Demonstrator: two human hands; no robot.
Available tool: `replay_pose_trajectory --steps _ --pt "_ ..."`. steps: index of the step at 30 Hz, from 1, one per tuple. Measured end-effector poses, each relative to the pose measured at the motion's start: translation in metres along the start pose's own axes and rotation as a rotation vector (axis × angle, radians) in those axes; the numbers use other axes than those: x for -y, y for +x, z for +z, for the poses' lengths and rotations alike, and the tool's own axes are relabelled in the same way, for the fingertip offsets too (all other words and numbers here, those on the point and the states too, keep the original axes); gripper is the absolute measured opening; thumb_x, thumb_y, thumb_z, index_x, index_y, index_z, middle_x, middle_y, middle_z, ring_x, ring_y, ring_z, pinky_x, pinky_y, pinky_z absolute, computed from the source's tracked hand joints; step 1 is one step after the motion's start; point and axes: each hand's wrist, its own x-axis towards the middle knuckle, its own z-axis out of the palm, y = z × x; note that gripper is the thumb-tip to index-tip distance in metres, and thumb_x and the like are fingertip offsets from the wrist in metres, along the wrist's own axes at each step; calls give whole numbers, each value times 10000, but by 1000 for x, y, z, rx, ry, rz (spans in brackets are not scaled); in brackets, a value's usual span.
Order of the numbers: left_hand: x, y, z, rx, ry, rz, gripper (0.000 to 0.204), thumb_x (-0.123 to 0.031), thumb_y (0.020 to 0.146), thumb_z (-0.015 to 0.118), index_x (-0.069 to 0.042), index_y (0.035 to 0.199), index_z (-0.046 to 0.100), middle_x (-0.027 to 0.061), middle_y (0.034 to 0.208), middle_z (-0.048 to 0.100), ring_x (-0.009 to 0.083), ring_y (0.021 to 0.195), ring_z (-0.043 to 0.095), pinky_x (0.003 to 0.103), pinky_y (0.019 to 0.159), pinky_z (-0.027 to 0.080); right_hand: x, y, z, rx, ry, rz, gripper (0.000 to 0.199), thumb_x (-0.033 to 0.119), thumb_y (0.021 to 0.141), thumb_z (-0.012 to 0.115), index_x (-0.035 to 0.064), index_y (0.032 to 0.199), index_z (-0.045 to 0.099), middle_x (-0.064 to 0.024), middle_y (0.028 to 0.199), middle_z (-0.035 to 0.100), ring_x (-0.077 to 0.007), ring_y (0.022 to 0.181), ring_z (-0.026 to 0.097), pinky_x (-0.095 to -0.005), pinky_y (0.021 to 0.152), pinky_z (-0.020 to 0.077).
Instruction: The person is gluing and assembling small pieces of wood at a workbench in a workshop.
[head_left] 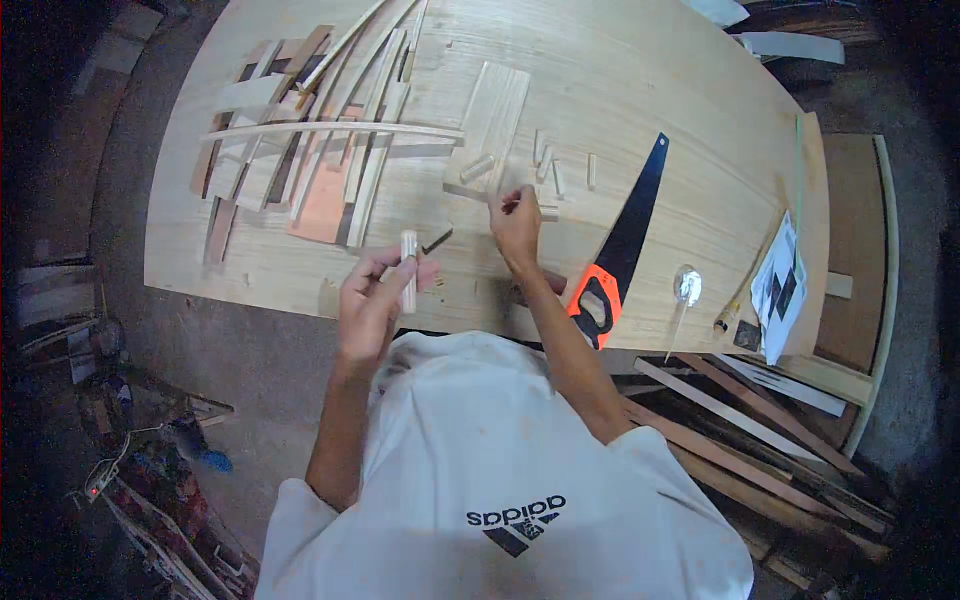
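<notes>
My left hand (372,300) holds a short pale wooden stick (408,270) upright above the near edge of the plywood table (640,90). My right hand (516,225) is raised over the table with its fingers pinched on something small and dark; what it is I cannot make out. A thin dark piece (437,240) lies on the table between the two hands. Several short wooden pegs (555,172) lie just beyond my right hand, beside a small rectangular board (492,118).
A hand saw (622,245) with a black blade and orange-black handle lies to the right. A pile of wooden strips and slats (310,130) covers the table's left. A folded paper (783,285) and a brush-like tool (738,305) sit at the right edge. Planks (740,420) lie below.
</notes>
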Motion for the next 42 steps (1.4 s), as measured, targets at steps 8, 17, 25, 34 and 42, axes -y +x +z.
replay_pose_trajectory --steps 8,17,25,34,42 --pt "-20 -5 15 74 -45 -55 252 -61 953 571 70 1167 549 170 1100 637 266 1009 663 384 917 537 39 32 60 -85 -285 17 579 273 815 695 -102 1155 414 -299 1102 542 -458 1089 502 -505 955 397" --pt "-44 -10 28 200 -372 -138 289 -113 974 544 38 1220 532 112 1065 614 190 911 619 300 782 504 92 -10 -19 109 430 -120 214 57 887 667 -19 1070 585 -99 977 605 -155 857 622 -272 694 502" --pt "-72 -18 59 260 -354 -195 313 -105 958 573 50 1226 525 133 1108 617 205 977 636 324 843 531 196 -62 -151 175 378 -449 314 -102 792 689 -14 1091 650 -135 1119 638 -173 978 621 -227 746 505" --pt "-73 -27 85 221 -119 -66 296 -94 928 637 55 1177 580 150 1089 662 194 1025 642 318 908 505 190 -64 -164 161 423 -395 343 -117 797 655 18 1112 676 -134 1123 655 -176 979 634 -226 659 483" --pt "-71 -31 91 213 -147 -95 281 -63 938 591 55 1190 555 162 1071 657 214 955 661 328 837 543 200 -63 -175 146 331 -475 294 -86 809 662 -1 1089 693 -145 1086 650 -211 961 630 -274 752 516"
